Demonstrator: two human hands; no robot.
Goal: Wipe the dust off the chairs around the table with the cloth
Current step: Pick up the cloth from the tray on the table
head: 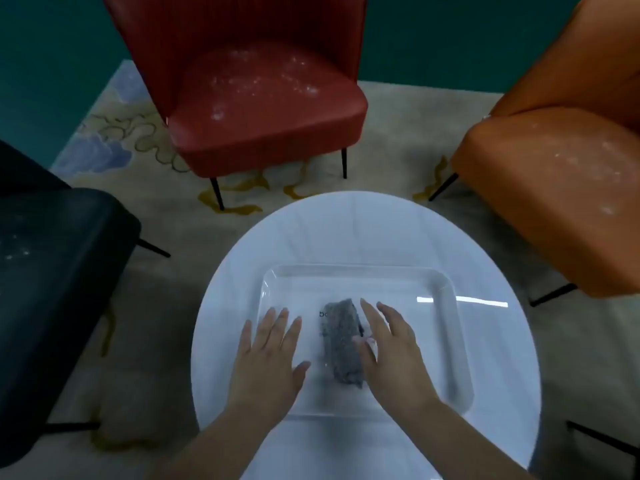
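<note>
A folded grey cloth (343, 341) lies in a clear rectangular tray (446, 341) on a round white table (502, 393). My left hand (270, 355) hovers flat with straight fingers just left of the cloth, holding nothing. My right hand (391, 344) is spread open at the cloth's right edge, its thumb touching or just over the cloth. Three chairs stand around the table: a red chair (263, 98) at the back, an orange chair (561, 181) on the right and a black chair (52, 271) on the left. White dust speckles all three seats.
A patterned beige rug (173, 244) covers the floor under the table and chairs. Thin black chair legs (218, 194) stick out near the table's rim. Another dark leg (602, 441) shows at the lower right. A teal wall runs behind.
</note>
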